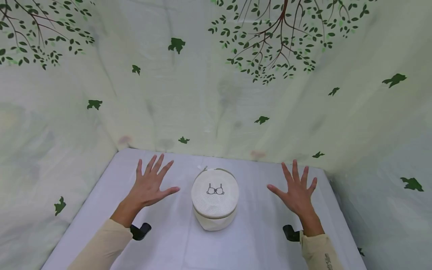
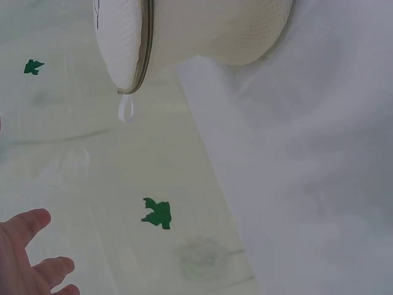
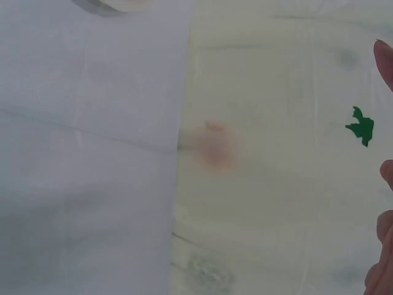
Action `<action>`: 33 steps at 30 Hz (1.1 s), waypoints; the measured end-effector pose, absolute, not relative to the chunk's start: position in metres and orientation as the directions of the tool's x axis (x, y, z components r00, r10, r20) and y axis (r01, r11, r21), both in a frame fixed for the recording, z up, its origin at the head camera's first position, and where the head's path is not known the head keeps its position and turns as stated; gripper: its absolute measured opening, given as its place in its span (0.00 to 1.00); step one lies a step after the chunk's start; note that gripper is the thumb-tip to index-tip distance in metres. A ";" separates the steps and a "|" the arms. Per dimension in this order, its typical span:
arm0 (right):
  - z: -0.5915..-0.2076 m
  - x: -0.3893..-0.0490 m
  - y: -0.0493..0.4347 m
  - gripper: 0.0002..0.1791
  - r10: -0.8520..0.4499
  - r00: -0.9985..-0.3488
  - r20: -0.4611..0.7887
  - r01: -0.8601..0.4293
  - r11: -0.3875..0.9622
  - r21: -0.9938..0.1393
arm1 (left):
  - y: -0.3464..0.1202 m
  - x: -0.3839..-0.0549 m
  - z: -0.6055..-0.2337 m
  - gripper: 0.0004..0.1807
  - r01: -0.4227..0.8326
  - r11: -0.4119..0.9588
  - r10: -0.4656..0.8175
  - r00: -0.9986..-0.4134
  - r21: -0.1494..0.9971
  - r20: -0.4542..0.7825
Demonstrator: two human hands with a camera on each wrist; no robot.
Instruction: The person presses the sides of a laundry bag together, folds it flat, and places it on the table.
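A round white mesh laundry bag for bras (image 1: 215,193) stands upright on the table, with a bra drawing on its lid and a zipper round the rim. In the left wrist view the bag (image 2: 209,31) shows its zipper and a small white loop. To its left, my left hand (image 1: 150,185) is held with fingers spread, apart from the bag. On the other side my right hand (image 1: 297,193) has its fingers spread too and holds nothing. Only fingertips of each hand appear in the wrist views.
A white cloth covers the table (image 1: 162,243). Behind it and along both sides hangs a pale curtain (image 1: 209,97) printed with branches and green leaves. A black wrist camera (image 1: 141,231) sits on the left wrist, another (image 1: 291,233) on the right.
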State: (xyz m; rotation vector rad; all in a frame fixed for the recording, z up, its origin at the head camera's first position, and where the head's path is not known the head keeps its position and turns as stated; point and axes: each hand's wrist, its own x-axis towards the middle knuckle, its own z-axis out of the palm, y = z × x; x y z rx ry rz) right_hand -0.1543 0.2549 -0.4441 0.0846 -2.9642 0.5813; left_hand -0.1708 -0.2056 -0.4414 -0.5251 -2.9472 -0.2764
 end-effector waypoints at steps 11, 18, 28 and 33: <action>-0.463 -0.158 0.241 0.53 -0.036 -0.994 0.099 -0.078 0.883 -0.463 | -0.203 -0.168 -0.464 0.47 0.300 0.885 0.281 -0.954 0.356 0.104; -0.481 -0.161 0.230 0.52 -0.030 -0.988 0.151 -0.107 0.838 -0.536 | -0.194 -0.169 -0.479 0.47 0.249 0.843 0.254 -0.966 0.477 0.055; -0.505 -0.169 0.205 0.49 -0.038 -0.988 0.151 -0.134 0.698 -0.703 | -0.175 -0.171 -0.493 0.45 0.098 0.753 0.185 -0.980 0.651 -0.067; -0.510 -0.169 0.189 0.49 -0.017 -0.992 0.124 -0.105 0.654 -0.749 | -0.160 -0.173 -0.497 0.43 -0.011 0.654 0.144 -0.980 0.756 -0.139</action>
